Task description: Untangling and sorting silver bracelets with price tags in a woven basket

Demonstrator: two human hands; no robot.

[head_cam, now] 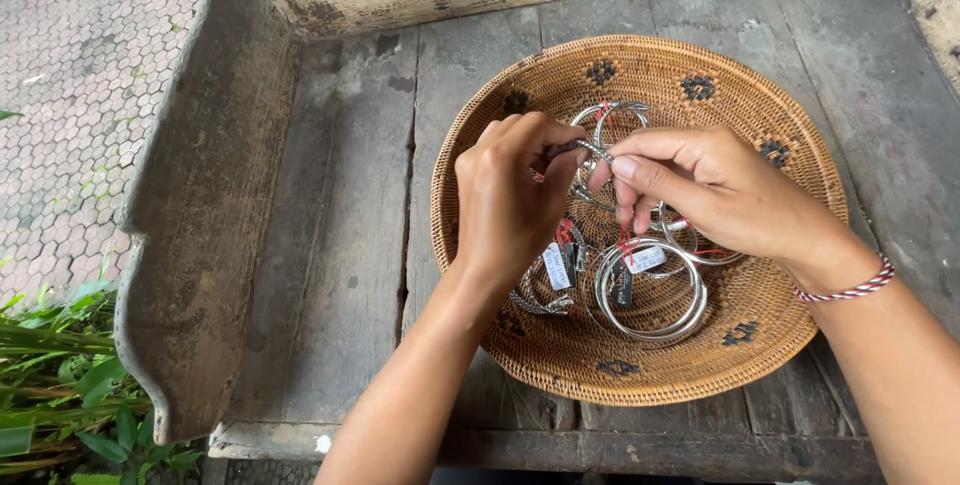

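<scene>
One woven basket (pixel 760 345), two hands (several silver bangles (pixel 650 305), uncountable).

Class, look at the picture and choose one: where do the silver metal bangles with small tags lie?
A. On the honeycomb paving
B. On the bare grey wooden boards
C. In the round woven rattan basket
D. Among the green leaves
C: the silver metal bangles with small tags lie inside the round woven rattan basket, below the left hand and right hand, which pinch one bangle together.

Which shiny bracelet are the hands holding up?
The thin silver bangle pinched between the left hand and right hand, above the woven basket. The other bangles, like the big stack, lie loose in the basket, untouched.
</scene>
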